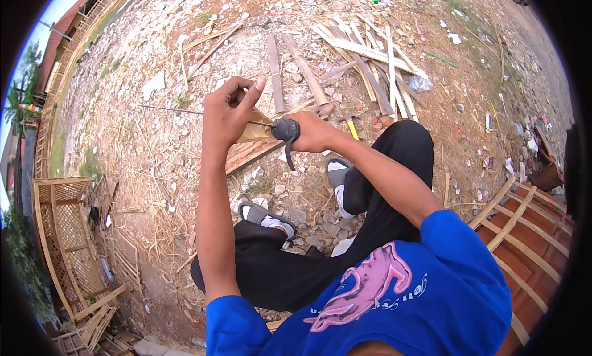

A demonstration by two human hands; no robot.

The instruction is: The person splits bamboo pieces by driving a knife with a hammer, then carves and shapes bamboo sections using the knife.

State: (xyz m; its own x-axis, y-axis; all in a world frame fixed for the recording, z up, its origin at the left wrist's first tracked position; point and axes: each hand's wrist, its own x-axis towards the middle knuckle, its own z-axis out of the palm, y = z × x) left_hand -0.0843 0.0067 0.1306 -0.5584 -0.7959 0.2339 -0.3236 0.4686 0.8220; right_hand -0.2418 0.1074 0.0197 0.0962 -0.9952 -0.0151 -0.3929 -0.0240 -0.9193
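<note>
My right hand (311,132) is wrapped round the black handle (285,130) of a long knife, from which a dark strap hangs. Its thin blade (169,110) is seen nearly edge-on and points left, passing by my left wrist. My left hand (236,106) is raised beside the blade with its fingers curled and its thumb stretched out. A pale strip of wood (254,131) shows between my hands and seems to be in my left hand, though the grip is partly hidden. Below it lies a wider wooden board (251,154).
Loose wooden strips (376,63) lie piled ahead on stony ground, with a hammer (351,126) near my right knee. Two planks (275,72) lie in front. A lattice panel (68,245) stands at left; a slatted wooden frame (524,233) is at right.
</note>
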